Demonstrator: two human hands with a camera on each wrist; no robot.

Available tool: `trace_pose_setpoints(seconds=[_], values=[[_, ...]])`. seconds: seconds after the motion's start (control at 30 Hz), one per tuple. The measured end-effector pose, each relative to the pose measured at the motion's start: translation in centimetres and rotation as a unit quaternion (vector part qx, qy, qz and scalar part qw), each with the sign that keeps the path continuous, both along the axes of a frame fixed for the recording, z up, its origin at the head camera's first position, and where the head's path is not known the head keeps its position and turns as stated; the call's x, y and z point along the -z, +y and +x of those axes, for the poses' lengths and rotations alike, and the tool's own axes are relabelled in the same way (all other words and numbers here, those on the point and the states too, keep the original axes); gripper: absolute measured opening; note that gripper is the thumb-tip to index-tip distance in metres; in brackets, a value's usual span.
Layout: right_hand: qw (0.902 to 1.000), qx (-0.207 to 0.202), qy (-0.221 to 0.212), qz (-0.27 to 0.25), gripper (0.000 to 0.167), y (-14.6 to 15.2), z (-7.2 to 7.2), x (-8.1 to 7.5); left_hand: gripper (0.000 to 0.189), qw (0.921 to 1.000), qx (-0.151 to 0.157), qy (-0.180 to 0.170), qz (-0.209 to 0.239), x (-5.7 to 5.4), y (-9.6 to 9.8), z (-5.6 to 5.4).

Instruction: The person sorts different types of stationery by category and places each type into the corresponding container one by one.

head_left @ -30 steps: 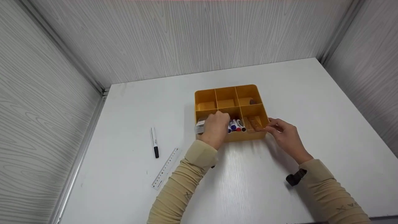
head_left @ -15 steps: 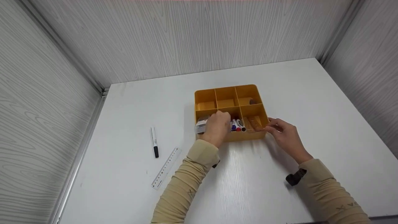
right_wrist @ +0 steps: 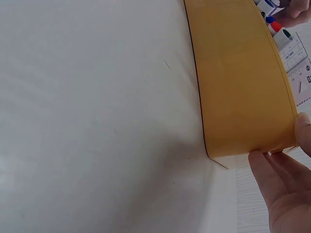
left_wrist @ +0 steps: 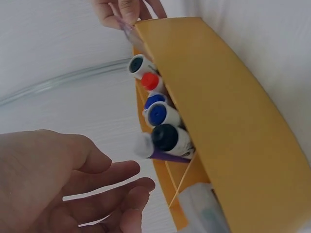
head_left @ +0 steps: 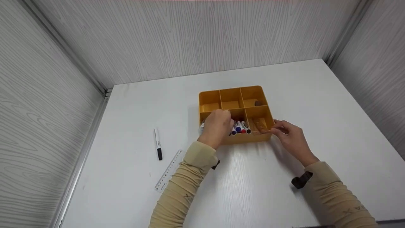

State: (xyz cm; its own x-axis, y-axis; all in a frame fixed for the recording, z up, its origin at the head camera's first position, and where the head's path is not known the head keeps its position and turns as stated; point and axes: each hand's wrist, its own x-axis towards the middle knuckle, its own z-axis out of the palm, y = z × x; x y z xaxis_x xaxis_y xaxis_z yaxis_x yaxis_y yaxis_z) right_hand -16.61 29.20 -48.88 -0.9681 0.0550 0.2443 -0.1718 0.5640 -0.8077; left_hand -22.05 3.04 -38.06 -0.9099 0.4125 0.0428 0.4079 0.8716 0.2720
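Note:
A yellow compartment box [head_left: 250, 138] stands on the white table. My right hand [head_left: 290, 139] grips its front right corner, thumb on the rim and fingers against the side in the right wrist view. Over the front left part of the box is my left hand [head_left: 216, 128]; the left wrist view shows its fingers loosely bent and holding nothing, beside the markers. Several white markers [left_wrist: 165, 114] with black, blue and red ends lie in the front middle compartment. A whitish clear item [left_wrist: 201, 206] sits in the front left compartment, mostly hidden by my left hand from above.
Clear rulers [right_wrist: 299, 73] lie in the front right compartment. A small dark object [head_left: 258, 103] is in the back right one. Left of the box, a black-capped marker [head_left: 158, 145] and a transparent ruler [head_left: 169, 171] lie on the table. Wood-grain panels [head_left: 202, 38] wall the table.
My left hand has shifted slightly left and back, uncovering more of the markers and covering more of the whitish item. The right hand stays at the box's corner.

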Motion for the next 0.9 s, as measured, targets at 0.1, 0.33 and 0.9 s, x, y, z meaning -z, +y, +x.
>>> trace_pose_setpoints(seconds=[0.1, 0.33, 0.9], values=[[1.0000, 0.002, -0.006, 0.002, 0.024, 0.0, 0.0, -0.1, 0.027, 0.9999, -0.002, 0.002, 0.013, -0.7, -0.6, 0.0], [0.9999, 0.005, -0.014, -0.001, 0.025, 0.0, -0.1, 0.1, 0.021, 0.9974, -0.011, 0.020, 0.069, -2.1, -2.8, -0.1], [1.0000, -0.002, -0.002, -0.003, 0.023, 0.0, -0.1, 0.0, 0.023, 0.9901, -0.093, 0.054, 0.090, -2.0, -9.3, -0.2]])
